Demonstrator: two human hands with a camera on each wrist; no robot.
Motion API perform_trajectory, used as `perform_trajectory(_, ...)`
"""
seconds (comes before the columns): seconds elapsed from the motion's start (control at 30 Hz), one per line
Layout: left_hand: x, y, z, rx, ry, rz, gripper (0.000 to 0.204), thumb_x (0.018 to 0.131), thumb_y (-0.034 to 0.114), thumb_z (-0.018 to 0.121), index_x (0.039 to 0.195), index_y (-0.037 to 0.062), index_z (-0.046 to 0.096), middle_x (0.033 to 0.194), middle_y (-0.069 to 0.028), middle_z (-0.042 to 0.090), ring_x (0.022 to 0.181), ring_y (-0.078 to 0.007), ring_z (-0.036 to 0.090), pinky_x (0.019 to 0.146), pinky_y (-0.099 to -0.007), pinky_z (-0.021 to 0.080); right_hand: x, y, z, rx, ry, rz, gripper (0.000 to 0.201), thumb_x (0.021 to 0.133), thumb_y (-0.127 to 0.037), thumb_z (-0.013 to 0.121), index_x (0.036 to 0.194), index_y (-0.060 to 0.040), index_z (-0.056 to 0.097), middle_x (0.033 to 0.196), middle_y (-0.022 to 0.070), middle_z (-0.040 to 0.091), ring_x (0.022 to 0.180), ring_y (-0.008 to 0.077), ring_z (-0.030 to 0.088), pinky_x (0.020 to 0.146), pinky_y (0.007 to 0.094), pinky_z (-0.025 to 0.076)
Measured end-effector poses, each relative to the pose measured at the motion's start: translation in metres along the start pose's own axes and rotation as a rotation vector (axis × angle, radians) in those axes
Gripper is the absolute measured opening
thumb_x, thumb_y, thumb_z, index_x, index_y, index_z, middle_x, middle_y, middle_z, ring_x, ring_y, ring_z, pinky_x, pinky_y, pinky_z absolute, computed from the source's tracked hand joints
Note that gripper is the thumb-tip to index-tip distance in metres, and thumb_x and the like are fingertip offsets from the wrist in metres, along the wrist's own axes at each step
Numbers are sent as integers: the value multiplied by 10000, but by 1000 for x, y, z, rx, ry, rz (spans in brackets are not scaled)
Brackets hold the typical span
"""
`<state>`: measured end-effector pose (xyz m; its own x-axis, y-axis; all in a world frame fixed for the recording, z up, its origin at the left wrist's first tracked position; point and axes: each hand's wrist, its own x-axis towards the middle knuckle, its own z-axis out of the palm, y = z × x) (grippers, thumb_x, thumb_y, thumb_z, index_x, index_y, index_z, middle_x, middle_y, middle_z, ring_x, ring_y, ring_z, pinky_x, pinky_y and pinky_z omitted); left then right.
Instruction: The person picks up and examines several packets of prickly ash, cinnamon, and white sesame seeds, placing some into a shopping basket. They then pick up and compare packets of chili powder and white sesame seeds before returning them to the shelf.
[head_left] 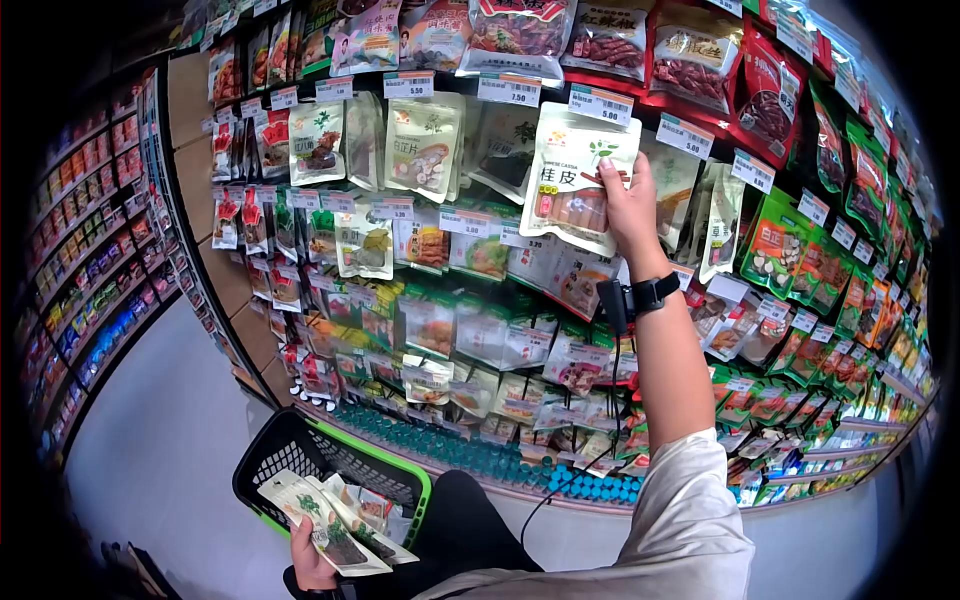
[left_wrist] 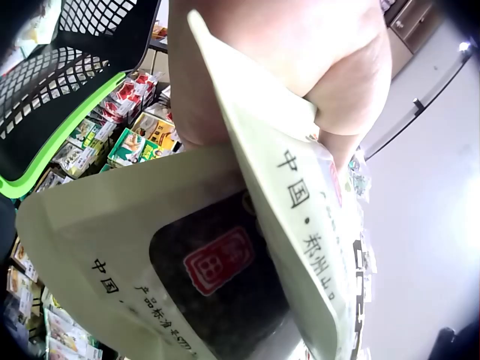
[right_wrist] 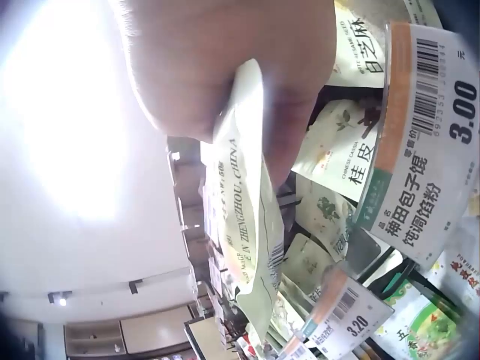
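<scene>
High on the shelf wall, my right hand [head_left: 634,208] pinches a pale packet of Chinese cassia [head_left: 568,165], thumb across its front. In the right wrist view this packet [right_wrist: 247,217] appears edge-on, its printed side strip facing the camera. Low on the left, my left hand [head_left: 312,558] grips pale spice packets [head_left: 325,522] by their ends, over the shopping basket. Up close in the left wrist view, two packets [left_wrist: 97,217] spread apart below the left hand [left_wrist: 277,67], one with a dark window and red seal.
The black basket with a green rim [head_left: 375,450] stands by the shelf foot and contains other packets [head_left: 365,503]. Hanging spice packets [head_left: 425,150] and price tags [head_left: 510,90] surround the right hand. A cable [head_left: 617,400] trails from the right wrist. Another shelf [head_left: 90,240] stands left across the floor.
</scene>
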<state>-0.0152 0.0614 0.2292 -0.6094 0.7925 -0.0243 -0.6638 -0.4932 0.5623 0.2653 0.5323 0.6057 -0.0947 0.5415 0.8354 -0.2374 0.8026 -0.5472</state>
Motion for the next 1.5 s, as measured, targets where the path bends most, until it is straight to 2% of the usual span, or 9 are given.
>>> perform_trajectory(0.4,3,-14,13,-26,28,-14,519,955,114,606,1424,24,402,1335,-145,574,1178,-294,604,996,-449,511,33,24,-12,-284,176,134,282,954,-168,639,1117,49,561,1015,140,681,902,184,641,790,330,508)
perform_trajectory(0.57,-4,-7,20,-55,30,-26,520,950,113,618,1417,25,409,1332,-148,577,1166,-297,615,983,-448,521,35,8,-20,-251,136,194,255,949,-165,641,1090,33,563,807,50,652,512,88,538,413,245,383)
perform_trajectory(0.7,-8,-5,19,-80,2,-29,520,960,117,600,1427,22,391,1326,-162,577,1161,-299,619,985,-461,520,40,19,-13,-218,115,215,327,923,-139,641,1160,79,587,1062,143,689,903,183,650,789,317,505)
perform_trajectory(0.97,-11,-10,5,-68,49,-25,514,968,98,575,1437,15,382,1356,-154,562,1192,-289,598,1006,-437,505,94,85,-23,-553,347,383,399,860,-164,698,1100,134,586,951,236,692,771,231,692,648,361,540)
perform_trajectory(1.03,-14,-7,3,-52,39,-23,504,974,104,565,1437,18,387,1352,-154,565,1185,-289,605,998,-440,512,102,93,-25,-516,294,433,276,861,-133,678,1006,99,645,915,214,701,779,252,694,659,372,545)
perform_trajectory(1.13,-18,-5,0,-73,70,0,500,980,105,552,1442,22,383,1349,-159,568,1187,-301,607,996,-448,517,134,109,-52,-1227,-239,578,205,806,-178,709,829,24,690,841,169,699,758,256,678,659,391,535)
perform_trajectory(1.27,-23,0,-5,-138,87,-27,491,974,70,547,1441,29,400,1382,-167,544,1228,-317,580,1016,-478,499,197,221,-117,-1313,-537,603,318,757,-319,738,806,-6,706,880,164,703,834,272,673,767,399,541)
perform_trajectory(1.4,-27,31,-27,-117,97,112,450,984,116,556,1407,18,438,1341,-161,573,1209,-302,588,1014,-455,500,115,130,-69,-1818,-112,-265,776,731,-468,778,1139,143,529,1214,296,529,1157,388,507,1011,441,388)
perform_trajectory(1.5,-43,74,-37,-340,184,310,341,975,149,582,1293,40,526,1186,-132,652,1028,-285,657,898,-425,553,-9,30,2,-1036,-81,-453,937,790,-439,797,1368,177,393,1411,321,427,1324,410,429,1136,449,315)
